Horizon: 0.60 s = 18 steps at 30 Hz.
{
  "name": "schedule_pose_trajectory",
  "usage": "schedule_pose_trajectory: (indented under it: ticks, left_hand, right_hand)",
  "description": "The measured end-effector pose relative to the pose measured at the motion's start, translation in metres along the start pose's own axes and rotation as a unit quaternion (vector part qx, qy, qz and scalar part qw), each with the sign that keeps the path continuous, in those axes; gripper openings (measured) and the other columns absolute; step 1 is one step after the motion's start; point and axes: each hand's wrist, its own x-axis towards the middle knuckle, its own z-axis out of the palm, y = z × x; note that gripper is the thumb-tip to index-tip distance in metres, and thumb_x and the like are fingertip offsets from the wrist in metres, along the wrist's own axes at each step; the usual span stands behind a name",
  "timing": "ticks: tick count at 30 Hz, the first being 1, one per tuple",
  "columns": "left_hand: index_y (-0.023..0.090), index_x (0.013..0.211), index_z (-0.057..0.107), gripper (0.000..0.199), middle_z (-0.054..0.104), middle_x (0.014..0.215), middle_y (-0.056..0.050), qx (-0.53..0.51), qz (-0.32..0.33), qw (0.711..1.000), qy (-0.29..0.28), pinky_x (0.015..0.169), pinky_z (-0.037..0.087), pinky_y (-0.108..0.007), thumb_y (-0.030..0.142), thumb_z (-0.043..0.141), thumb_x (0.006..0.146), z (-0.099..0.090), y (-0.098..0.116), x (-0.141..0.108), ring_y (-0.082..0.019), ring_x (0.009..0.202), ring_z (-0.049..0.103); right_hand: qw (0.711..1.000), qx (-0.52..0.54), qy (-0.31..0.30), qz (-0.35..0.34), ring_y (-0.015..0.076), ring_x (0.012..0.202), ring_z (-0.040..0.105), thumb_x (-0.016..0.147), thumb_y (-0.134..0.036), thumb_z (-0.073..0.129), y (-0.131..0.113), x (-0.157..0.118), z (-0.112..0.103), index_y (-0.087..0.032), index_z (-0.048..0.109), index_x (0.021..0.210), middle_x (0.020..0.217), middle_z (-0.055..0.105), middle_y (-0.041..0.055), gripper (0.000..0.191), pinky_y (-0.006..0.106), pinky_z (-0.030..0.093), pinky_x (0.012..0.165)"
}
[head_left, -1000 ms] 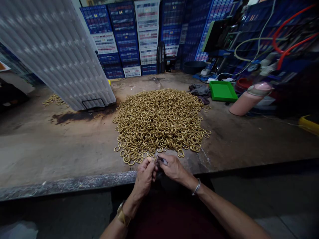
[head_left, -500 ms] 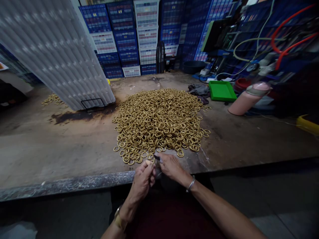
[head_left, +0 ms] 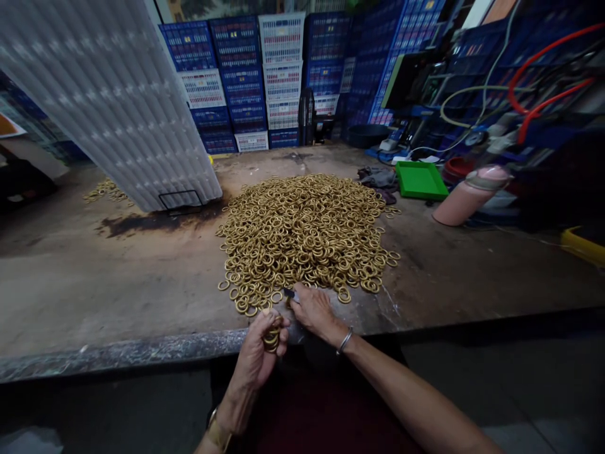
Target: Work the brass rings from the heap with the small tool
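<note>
My left hand point(head_left: 259, 350) is at the table's front edge, its fingers curled around several brass rings point(head_left: 271, 340). To the right and slightly farther in, my right hand point(head_left: 317, 310) grips a small knife-like tool point(head_left: 290, 294); its dark tip points left and a bit of pale handle shows by the fingers. A little brass colour shows under the tool, but I cannot tell whether a ring is held there. Just beyond both hands spreads a large pile of brass rings point(head_left: 302, 233), with single rings lying loose along its near edge.
The worktable point(head_left: 118, 284) has a worn front edge. A stack of translucent ribbed trays point(head_left: 127, 107) leans at the left on a dark stain. A green tray point(head_left: 421, 180), a pink cylinder point(head_left: 466, 198) and hoses stand right. Crates point(head_left: 283, 82) line the back.
My left hand has turned and drawn slightly left and down, showing the rings inside it. My right hand with the tool has shifted a little left. The view has tilted up slightly.
</note>
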Motion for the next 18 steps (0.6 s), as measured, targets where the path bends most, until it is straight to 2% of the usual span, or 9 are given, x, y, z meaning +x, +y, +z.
schedule_pose_trajectory:
  ticks: [2, 5, 10, 14, 18]
  left_hand:
    - [0.015, 0.085, 0.056, 0.023, 0.059, 0.071, -0.002, -0.023, -0.011, 1.000, -0.012, 0.039, 0.034, -0.016, 0.026, 0.067, 0.068, -0.001, 0.002, 0.001, -0.009, 0.054, 0.052]
    - [0.013, 0.078, 0.057, 0.021, 0.058, 0.069, -0.002, -0.055, -0.021, 0.998, -0.015, 0.039, 0.033, -0.015, 0.026, 0.068, 0.066, -0.001, 0.002, 0.003, -0.009, 0.057, 0.053]
    - [0.013, 0.070, 0.052, 0.025, 0.058, 0.070, -0.002, -0.052, -0.017, 0.998, 0.013, 0.039, 0.032, -0.014, 0.025, 0.072, 0.062, 0.002, -0.001, 0.010, -0.010, 0.059, 0.054]
    - [0.015, 0.074, 0.051, 0.028, 0.052, 0.063, 0.003, 0.034, 0.041, 0.998, 0.034, 0.036, 0.029, -0.013, 0.032, 0.070, 0.064, 0.008, -0.006, 0.015, -0.006, 0.050, 0.049]
    - [0.018, 0.091, 0.053, 0.034, 0.049, 0.060, 0.006, 0.163, 0.084, 0.981, 0.057, 0.034, 0.028, -0.013, 0.041, 0.064, 0.069, 0.011, -0.012, 0.020, -0.004, 0.043, 0.042]
  right_hand:
    - [1.000, 0.002, 0.000, 0.001, 0.0177, 0.073, 0.058, 0.082, -0.030, 0.042, 0.001, 0.002, -0.002, -0.019, 0.054, 0.095, 0.082, 0.065, 0.0071, 0.021, 0.025, 0.028, 0.058]
    - [0.999, 0.039, 0.033, -0.004, 0.0153, 0.067, 0.056, 0.080, -0.027, 0.044, 0.006, 0.005, 0.000, -0.020, 0.056, 0.091, 0.076, 0.065, 0.0045, 0.018, 0.024, 0.026, 0.055]
    - [0.983, 0.166, 0.084, 0.011, 0.0100, 0.053, 0.045, 0.076, -0.025, 0.046, 0.016, 0.008, 0.008, -0.019, 0.056, 0.072, 0.060, 0.056, -0.0016, 0.012, 0.021, 0.024, 0.051]
    - [0.957, 0.272, 0.099, -0.020, 0.0086, 0.052, 0.041, 0.074, -0.024, 0.046, 0.020, 0.003, 0.008, -0.018, 0.052, 0.066, 0.056, 0.049, -0.0037, 0.012, 0.019, 0.027, 0.050]
    - [0.952, 0.279, 0.114, -0.055, 0.0086, 0.053, 0.040, 0.073, -0.024, 0.046, 0.019, -0.005, 0.006, -0.018, 0.051, 0.065, 0.056, 0.046, -0.0040, 0.011, 0.019, 0.028, 0.052]
